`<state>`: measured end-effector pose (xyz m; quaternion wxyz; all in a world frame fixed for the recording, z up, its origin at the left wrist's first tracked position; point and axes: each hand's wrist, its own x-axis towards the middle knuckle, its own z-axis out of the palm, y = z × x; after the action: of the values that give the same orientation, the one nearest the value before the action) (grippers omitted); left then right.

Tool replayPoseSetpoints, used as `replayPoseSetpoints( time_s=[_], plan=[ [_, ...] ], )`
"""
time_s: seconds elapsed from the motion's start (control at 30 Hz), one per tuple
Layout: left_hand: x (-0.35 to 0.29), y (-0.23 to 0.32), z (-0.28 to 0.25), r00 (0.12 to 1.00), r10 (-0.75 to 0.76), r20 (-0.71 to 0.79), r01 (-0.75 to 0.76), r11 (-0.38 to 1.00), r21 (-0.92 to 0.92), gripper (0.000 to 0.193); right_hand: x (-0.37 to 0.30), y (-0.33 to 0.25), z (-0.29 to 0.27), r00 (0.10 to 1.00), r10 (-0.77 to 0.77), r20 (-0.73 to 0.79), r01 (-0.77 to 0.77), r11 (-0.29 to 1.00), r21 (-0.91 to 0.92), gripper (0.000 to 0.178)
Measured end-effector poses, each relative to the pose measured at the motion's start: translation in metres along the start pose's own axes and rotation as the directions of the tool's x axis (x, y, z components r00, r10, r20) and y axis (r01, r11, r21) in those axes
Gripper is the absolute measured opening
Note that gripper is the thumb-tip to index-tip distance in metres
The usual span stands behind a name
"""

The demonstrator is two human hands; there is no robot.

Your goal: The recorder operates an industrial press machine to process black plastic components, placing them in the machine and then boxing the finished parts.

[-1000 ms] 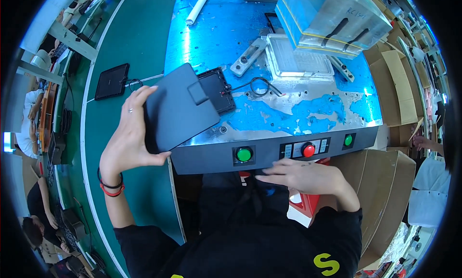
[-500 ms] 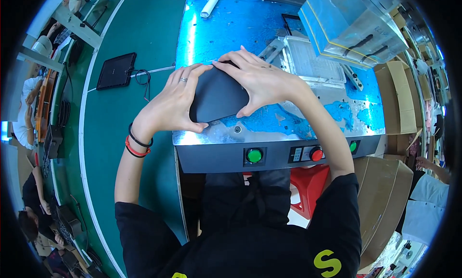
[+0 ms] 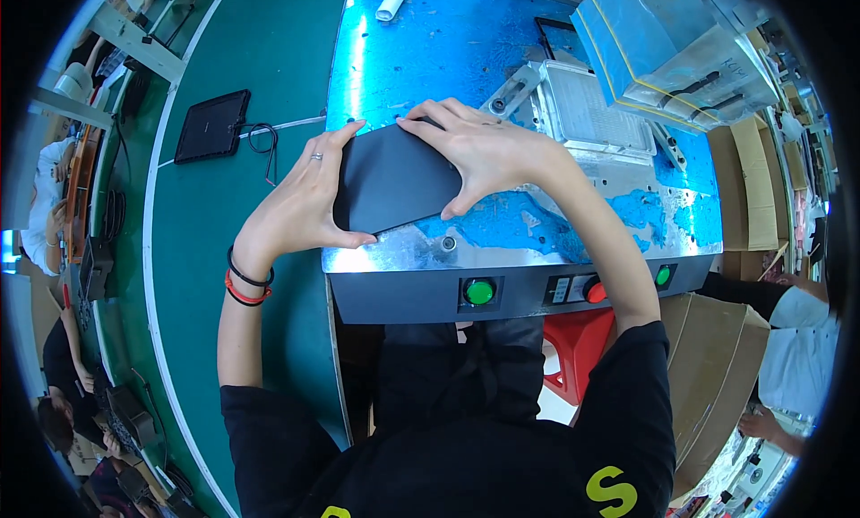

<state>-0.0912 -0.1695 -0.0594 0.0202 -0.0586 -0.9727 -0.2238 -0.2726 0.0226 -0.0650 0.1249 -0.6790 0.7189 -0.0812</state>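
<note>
A flat, smooth dark grey panel with straight edges is between my hands, over the near left part of the blue metal work surface. What kind of part it is, I cannot make out. My left hand grips its left side, fingers at the far corner and thumb at the near edge. Around the right side curves my right hand, its fingertips on the far edge and its thumb at the near right corner. The panel's underside is hidden.
A clear plastic fixture sits behind my right hand, below a hanging transparent guard. Green and red buttons line the front. On the green bench left lies a black tablet-like device with a cable. Cardboard boxes stand right.
My left hand has shifted left and slightly nearer, and more of the panel shows between my hands. My right hand has stayed almost in place on it.
</note>
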Motion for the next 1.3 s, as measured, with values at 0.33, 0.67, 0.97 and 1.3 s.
replayPoseSetpoints(
  time_s=[0.33,0.67,0.97,1.3],
  plan=[
    [0.006,-0.002,-0.007,0.991,-0.054,0.122,0.063,0.996,-0.070,0.126,-0.012,0.001,-0.007,0.997,0.078,-0.025,-0.077,0.996,0.049,0.121],
    [0.008,0.002,-0.012,0.966,-0.148,0.211,0.149,0.989,0.012,0.126,-0.030,0.015,0.003,0.989,0.036,-0.143,-0.024,0.996,0.083,0.117],
    [0.012,0.007,-0.013,0.967,-0.138,0.212,0.140,0.990,0.004,0.125,-0.023,0.008,-0.009,0.994,0.057,-0.092,-0.060,0.998,-0.019,0.114],
    [0.017,0.016,-0.017,0.937,-0.221,0.270,0.181,0.970,0.164,0.128,-0.015,0.001,-0.020,0.997,0.069,0.027,-0.065,0.990,-0.126,0.109]
  ],
)
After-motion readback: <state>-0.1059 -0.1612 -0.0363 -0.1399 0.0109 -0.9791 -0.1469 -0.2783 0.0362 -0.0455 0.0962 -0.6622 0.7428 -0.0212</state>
